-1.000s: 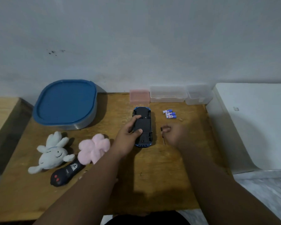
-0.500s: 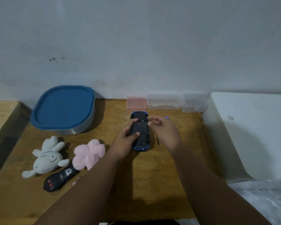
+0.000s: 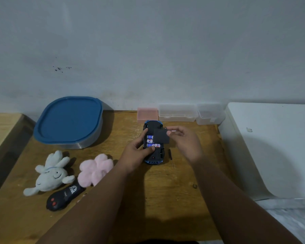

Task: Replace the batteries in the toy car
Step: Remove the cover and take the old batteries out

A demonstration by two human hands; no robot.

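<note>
The blue toy car (image 3: 154, 160) lies upside down on the wooden table (image 3: 165, 194), black underside up. My left hand (image 3: 136, 154) grips its left side, thumb on the underside. Its battery bay is uncovered and shows white-and-blue batteries (image 3: 152, 141) lying side by side. My right hand (image 3: 185, 141) pinches the black battery cover (image 3: 161, 136) by its right edge and holds it lifted over the bay's right half. A small black screwdriver (image 3: 170, 156) lies on the table just right of the car. The spare batteries are hidden behind my right hand.
A blue-lidded container (image 3: 69, 120) stands at the back left. A pink box (image 3: 147, 114) and two clear plastic boxes (image 3: 177, 112) line the wall. A white plush (image 3: 50, 175), a pink plush (image 3: 95, 169) and a black remote (image 3: 64, 198) lie front left. A white appliance (image 3: 271, 147) borders the right.
My right hand left the screwdriver on the table, moved to the car and lifted the battery cover off, exposing the batteries. My left hand stayed on the car.
</note>
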